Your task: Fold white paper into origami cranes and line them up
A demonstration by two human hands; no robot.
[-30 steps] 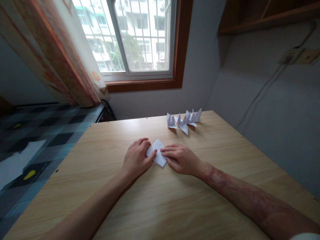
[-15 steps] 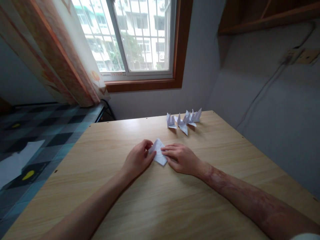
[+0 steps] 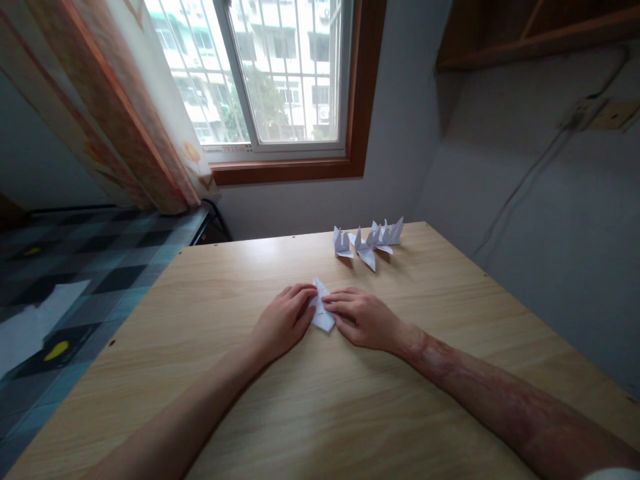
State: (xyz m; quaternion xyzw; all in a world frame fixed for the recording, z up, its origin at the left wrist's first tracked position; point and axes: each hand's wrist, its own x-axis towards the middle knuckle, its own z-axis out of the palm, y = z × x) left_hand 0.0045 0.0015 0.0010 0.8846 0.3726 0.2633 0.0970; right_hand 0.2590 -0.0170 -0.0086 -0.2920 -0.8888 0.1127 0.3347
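Observation:
A small white folded paper (image 3: 323, 319), narrow and pointed at its far end, lies on the wooden table (image 3: 240, 267). My left hand (image 3: 285, 317) rests along its left edge, fingertips pressed on the fold and the thumb close by. From the other side, my right hand (image 3: 367, 319) holds the sheet down with its fingertips, the thumb near the lower corner. Part of the paper is hidden beneath the fingers. Beyond it, near the far edge, stand several white folded paper figures (image 3: 366, 253) with upright points.
To the left, a bed with a checked cover (image 3: 125, 280) adjoins the table, with loose white paper sheets (image 3: 40, 323) on it. A window (image 3: 295, 73) and a curtain (image 3: 125, 113) are behind. A cable (image 3: 525, 177) runs down the right wall from a socket (image 3: 613, 115).
My left hand has moved slightly right and folded the paper's left flap inward, so the paper looks narrower. My right hand has stayed in place.

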